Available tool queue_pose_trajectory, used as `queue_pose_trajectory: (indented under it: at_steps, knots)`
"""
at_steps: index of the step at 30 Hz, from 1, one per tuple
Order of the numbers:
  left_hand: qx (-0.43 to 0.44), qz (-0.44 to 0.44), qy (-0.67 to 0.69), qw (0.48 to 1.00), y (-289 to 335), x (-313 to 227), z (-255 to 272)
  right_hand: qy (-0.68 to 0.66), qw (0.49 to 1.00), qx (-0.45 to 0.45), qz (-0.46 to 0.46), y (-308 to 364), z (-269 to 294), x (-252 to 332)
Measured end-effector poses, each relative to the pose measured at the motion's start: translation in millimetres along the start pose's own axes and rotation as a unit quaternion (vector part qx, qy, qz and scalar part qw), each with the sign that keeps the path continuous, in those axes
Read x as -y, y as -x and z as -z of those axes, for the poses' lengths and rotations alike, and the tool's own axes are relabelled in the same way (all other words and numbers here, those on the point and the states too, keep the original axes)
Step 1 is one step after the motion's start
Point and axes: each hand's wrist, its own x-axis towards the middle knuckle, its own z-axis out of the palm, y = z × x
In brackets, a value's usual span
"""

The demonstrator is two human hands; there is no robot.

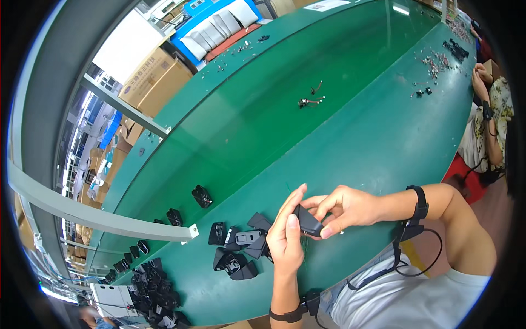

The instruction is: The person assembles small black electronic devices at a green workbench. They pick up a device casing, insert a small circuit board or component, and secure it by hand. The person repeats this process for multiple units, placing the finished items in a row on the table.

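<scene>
A black, wedge-shaped plastic housing is held between my two hands above the green bench. My left hand supports its left side, with the fingers fairly straight and the thumb against it. From the right, my right hand pinches the housing between thumb and bent fingers; whether a small part is in that pinch is hidden. Just left of my left hand lies a loose group of black plastic housings, one with a grey oval-like panel facing up.
A big heap of black housings lies at lower left beside a white box. More housings sit on the bright green middle strip, with small wired parts farther off. A metal post juts in. Another person's hands are at far right.
</scene>
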Motion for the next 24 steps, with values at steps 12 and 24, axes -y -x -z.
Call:
queue_pose_trajectory:
  at_steps: [12, 24]
  knots:
    - [-0.141, -0.008, -0.055, 0.988, 20.0, -76.9, -5.7, 0.297, 0.939, -0.088, 0.147, -24.8, 24.4, 6.6]
    - [0.138, 0.011, 0.232, 0.963, 36.8, -156.0, -67.8, 0.683, 0.707, -0.136, 0.123, -250.0, 32.9, -31.1]
